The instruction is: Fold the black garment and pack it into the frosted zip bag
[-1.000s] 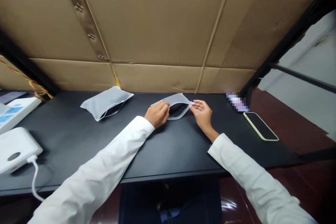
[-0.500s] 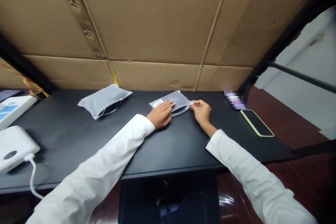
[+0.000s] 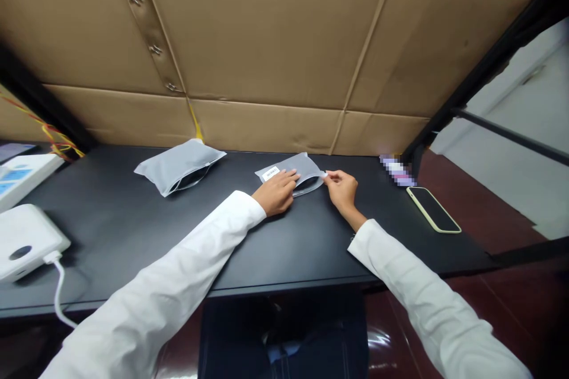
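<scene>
tabletop (image 3: 178, 243), black and smooth, ran right across before me, a tall wall of creased brown cardboard (image 3: 267, 35) standing along its back edge. dark red floor (image 3: 475, 189) showed past the right end, below a black metal bar (image 3: 511, 130). far left: a white device (image 3: 33, 240), a white cable (image 3: 58, 293) plugged into its side. far right: a phone (image 3: 433, 209) in a pale case, screen up and dark, just beside a pixelated item (image 3: 398, 170).

frosted pouch (image 3: 306, 164) lay on the tabletop near the cardboard, between my two hands, its mouth gaping toward me with something dark inside. my left hand (image 3: 278, 194) rested palm down over its near left part, fingers nearly straight, just beside a white barcode label (image 3: 271, 173); whether the thumb gripped anything, i could not tell. my right hand (image 3: 341, 189) pinched the pouch's right corner, thumb against forefinger. another pouch (image 3: 180, 160), also gaping, lay well apart to the left.
</scene>
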Available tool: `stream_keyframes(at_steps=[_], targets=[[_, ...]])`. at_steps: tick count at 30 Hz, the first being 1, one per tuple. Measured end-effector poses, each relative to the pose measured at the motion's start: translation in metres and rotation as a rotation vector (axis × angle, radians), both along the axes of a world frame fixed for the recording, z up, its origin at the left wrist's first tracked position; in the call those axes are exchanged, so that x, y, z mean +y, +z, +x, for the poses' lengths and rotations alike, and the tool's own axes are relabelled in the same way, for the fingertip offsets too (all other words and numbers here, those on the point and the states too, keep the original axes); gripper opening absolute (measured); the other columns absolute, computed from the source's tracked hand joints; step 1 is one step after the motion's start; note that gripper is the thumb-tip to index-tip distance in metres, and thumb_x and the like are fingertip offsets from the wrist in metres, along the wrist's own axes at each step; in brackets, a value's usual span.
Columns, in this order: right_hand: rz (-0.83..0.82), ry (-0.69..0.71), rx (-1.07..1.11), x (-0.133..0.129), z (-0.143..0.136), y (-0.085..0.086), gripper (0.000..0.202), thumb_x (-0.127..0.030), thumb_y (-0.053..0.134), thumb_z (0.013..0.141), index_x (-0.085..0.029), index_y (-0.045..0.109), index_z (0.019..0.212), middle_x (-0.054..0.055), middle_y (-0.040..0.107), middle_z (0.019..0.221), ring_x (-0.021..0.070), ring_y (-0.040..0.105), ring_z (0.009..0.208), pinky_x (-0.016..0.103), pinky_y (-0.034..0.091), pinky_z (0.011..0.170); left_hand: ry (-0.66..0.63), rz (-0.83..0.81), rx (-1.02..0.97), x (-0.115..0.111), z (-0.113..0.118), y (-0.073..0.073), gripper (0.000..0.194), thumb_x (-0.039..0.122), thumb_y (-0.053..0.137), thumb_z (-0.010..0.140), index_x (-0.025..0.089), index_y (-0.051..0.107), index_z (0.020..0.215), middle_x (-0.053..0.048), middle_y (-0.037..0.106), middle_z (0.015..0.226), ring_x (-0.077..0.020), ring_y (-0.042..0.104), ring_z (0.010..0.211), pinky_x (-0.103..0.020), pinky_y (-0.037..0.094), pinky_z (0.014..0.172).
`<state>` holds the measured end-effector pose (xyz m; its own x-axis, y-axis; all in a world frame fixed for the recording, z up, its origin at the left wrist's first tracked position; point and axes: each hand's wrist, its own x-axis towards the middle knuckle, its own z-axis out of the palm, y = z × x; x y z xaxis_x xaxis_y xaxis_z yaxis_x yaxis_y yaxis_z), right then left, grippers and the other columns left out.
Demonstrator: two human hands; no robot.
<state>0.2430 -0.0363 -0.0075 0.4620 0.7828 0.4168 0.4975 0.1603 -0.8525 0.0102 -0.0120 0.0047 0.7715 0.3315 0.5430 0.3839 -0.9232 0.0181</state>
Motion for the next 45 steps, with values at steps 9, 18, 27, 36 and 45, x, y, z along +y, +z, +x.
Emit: stream_keyframes(at_steps=[9,18,27,36,45], targets=[[0.370,0.139,-0.605,-0.017,-0.010,0.010,0.025,-0.028,0.068,0.078,-0.021,0.068,0.101,0.013,0.065,0.114,0.0287,0.059,0.109,0.046,0.048,0.096,0.256,0.072,-0.288,0.000,-0.002,0.006,0.027,0.014,0.038,0.096,0.013,0.052,0.119,-0.015,0.064,0.126,-0.0244,0.066,0.111,-0.038,0.058,0.090],[0.237,0.347,-1.054,-0.003,-0.053,0.029,0.042,-0.015,0.068,0.072,-0.017,0.066,0.114,0.014,0.035,0.155,0.0351,0.033,0.139,0.063,0.015,0.117,0.139,-0.084,-0.342,0.001,-0.002,0.006,0.028,0.020,0.036,0.100,0.016,0.049,0.124,-0.012,0.065,0.123,-0.0212,0.063,0.116,-0.036,0.054,0.096],[0.425,0.461,-0.830,0.013,-0.046,0.019,0.024,-0.030,0.073,0.069,-0.021,0.071,0.091,0.012,0.060,0.129,0.0319,0.048,0.123,0.055,0.035,0.106,0.159,-0.044,-0.290,0.010,-0.010,0.000,0.037,0.020,0.035,0.099,0.015,0.045,0.135,-0.013,0.062,0.129,-0.0211,0.062,0.118,-0.036,0.052,0.100],[0.247,0.738,-0.183,0.001,-0.029,0.037,0.014,-0.034,0.067,0.066,-0.020,0.066,0.070,0.009,0.065,0.112,0.0263,0.060,0.105,0.043,0.047,0.095,0.079,-0.167,-0.337,0.009,-0.020,0.015,0.039,0.024,0.032,0.100,0.019,0.052,0.133,-0.009,0.059,0.136,-0.0193,0.055,0.127,-0.038,0.046,0.108],[-0.024,0.552,0.728,0.019,-0.013,0.026,0.024,-0.041,0.060,0.070,-0.020,0.067,0.081,0.005,0.074,0.083,0.0286,0.070,0.085,0.045,0.056,0.083,0.067,-0.132,-0.107,0.018,-0.022,0.003,0.047,0.037,0.046,0.096,0.017,0.049,0.139,-0.013,0.053,0.142,-0.0249,0.050,0.132,-0.043,0.041,0.113]])
